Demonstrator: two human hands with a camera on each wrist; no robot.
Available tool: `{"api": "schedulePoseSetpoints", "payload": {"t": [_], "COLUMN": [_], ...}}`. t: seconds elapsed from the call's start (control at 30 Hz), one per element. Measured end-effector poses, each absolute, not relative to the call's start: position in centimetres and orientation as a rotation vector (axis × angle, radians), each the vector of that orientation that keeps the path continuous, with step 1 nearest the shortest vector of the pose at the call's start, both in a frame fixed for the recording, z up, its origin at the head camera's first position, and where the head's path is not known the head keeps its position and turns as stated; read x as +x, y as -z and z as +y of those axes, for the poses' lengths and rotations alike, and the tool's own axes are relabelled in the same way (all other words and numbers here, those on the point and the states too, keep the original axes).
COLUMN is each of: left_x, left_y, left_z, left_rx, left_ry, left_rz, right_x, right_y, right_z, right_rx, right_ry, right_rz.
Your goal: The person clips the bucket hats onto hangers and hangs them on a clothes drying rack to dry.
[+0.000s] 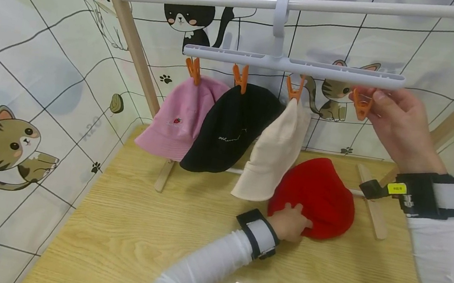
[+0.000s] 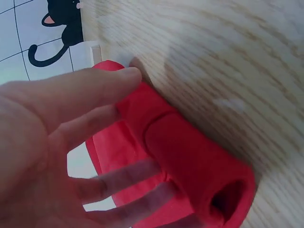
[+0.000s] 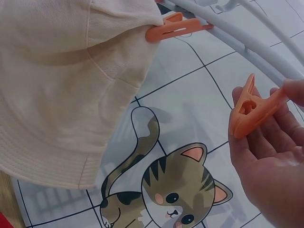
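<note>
My left hand [image 1: 290, 222] reaches onto a red hat [image 1: 318, 196] lying on the table. In the left wrist view, its spread fingers and thumb lie over the hat's rolled red fabric [image 2: 190, 152]. Up at the right end of a white hanger [image 1: 331, 72], my right hand [image 1: 402, 121] pinches an orange clip [image 1: 362, 104]; the right wrist view shows that clip [image 3: 254, 111] between thumb and fingers, no hat in it. Clipped to the hanger are a pink bucket hat [image 1: 180, 121], a black one [image 1: 232, 132] and a cream one [image 3: 71, 95].
The hanger hooks over a white rod [image 1: 211, 1] on wooden posts [image 1: 136, 48]. A wooden foot [image 1: 374, 204] of the rack stands right of the red hat. The wooden table [image 1: 119, 242] meets a wall [image 1: 26, 62] printed with cartoon cats.
</note>
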State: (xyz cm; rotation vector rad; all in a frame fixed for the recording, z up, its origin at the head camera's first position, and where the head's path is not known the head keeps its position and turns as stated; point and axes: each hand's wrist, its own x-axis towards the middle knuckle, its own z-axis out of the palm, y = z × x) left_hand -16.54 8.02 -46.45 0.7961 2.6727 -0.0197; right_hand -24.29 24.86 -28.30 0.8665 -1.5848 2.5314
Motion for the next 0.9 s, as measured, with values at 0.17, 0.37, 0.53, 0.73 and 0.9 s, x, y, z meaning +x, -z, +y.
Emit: {"api": "schedulePoseSetpoints", "payload": {"t": [0.17, 0.37, 0.53, 0.73, 0.9], "left_x": [-16.5, -16.6, -16.6, -16.8, -16.9], "left_y": [46.7, 47.2, 47.7, 47.4, 46.9], "left_z": [7.8, 7.6, 7.4, 6.9, 6.3], "left_rx": [0.748, 0.713, 0.713, 0.768, 0.832], "left_ry": [0.013, 0.022, 0.068, 0.028, -0.05], "left_rz": [2.664, 2.677, 2.732, 2.745, 2.768], "right_x": [-24.3, -24.3, -24.3, -24.4, -24.5], "right_y": [28.4, 28.4, 28.5, 28.6, 28.6], "right_z": [24.8, 24.8, 24.8, 25.0, 24.9], "right_rx": [0.89, 0.893, 0.872, 0.864, 0.872], "right_ry": [-2.525, -2.517, -2.517, -2.544, -2.554], "right_rz": [-1.588, -1.601, -1.599, -1.584, -1.566]}}
